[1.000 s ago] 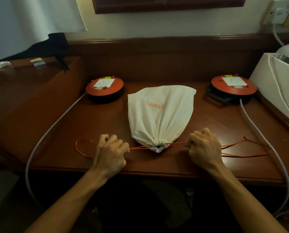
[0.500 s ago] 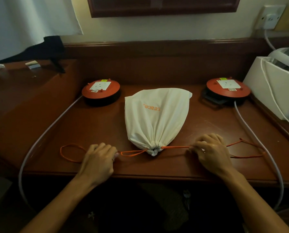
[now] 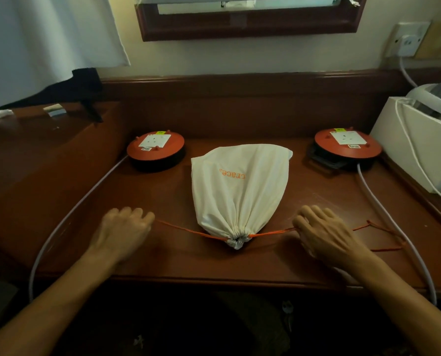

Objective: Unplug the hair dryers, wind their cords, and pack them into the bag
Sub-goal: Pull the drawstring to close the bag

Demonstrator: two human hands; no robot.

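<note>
**Clerk:** Since the bag [image 3: 240, 191] lay cinched on the desk [image 3: 163, 253], midway between the two hands, which step was logged?

**Keeper:** Final one, by my judgement: closing. Mouth [image 3: 236, 239] gathered tight, nearest the person. No dryers visible; presumably inside, as the bag bulged.

**Clerk:** Left hand [image 3: 123, 231]?

**Keeper:** Blurred, fingers loosely curled. Orange drawstring [image 3: 188, 230] ran from the mouth to its fingertips; whether pinched or merely touched, I could not tell.

**Clerk:** Right hand [image 3: 324, 232]?

**Keeper:** Palm down, fingers fairly straight, lying over the other drawstring run. Loose loops [image 3: 383, 235] trailed beyond it, outward. No clear grip seen.

**Clerk:** Other items?

**Keeper:** Two red cord reels [image 3: 156, 150], one beyond each hand, sockets vacant.

**Clerk:** Next move?

**Keeper:** Likely tidying the slack cord; a gentle pull, lest the mouth reopen.
</note>
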